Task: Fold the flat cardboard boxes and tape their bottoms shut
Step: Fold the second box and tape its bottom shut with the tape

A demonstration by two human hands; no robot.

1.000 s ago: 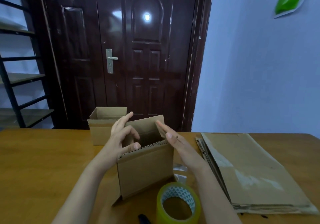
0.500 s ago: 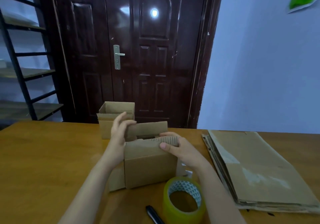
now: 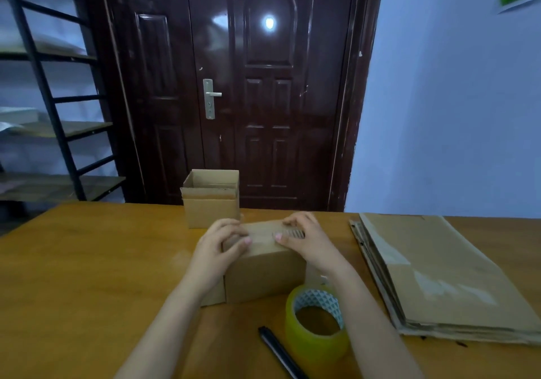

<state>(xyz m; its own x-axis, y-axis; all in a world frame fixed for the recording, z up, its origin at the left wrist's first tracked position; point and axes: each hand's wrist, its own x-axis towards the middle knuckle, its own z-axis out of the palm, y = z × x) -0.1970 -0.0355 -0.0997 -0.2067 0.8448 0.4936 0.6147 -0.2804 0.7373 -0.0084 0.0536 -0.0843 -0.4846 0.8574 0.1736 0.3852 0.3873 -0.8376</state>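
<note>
A small brown cardboard box (image 3: pixel 263 273) stands on the wooden table (image 3: pixel 87 276) in front of me, its upper flaps folded down flat. My left hand (image 3: pixel 218 250) grips the box's top left corner, thumb on the flap. My right hand (image 3: pixel 304 239) presses the flaps down at the top right, fingers curled over the far edge and thumb on top. A roll of yellowish clear tape (image 3: pixel 317 320) stands just right of the box's front. A stack of flat cardboard boxes (image 3: pixel 439 273) lies at the right.
A finished open box (image 3: pixel 210 200) stands behind the one I hold, near the table's far edge. A black pen (image 3: pixel 281 352) lies left of the tape roll. Beyond the table are a dark door (image 3: pixel 263 86) and a metal shelf rack (image 3: pixel 44 100) at the left.
The box's upright far flap has been folded down and both hands now press the flaps flat on top. The view has shifted slightly left and down.
</note>
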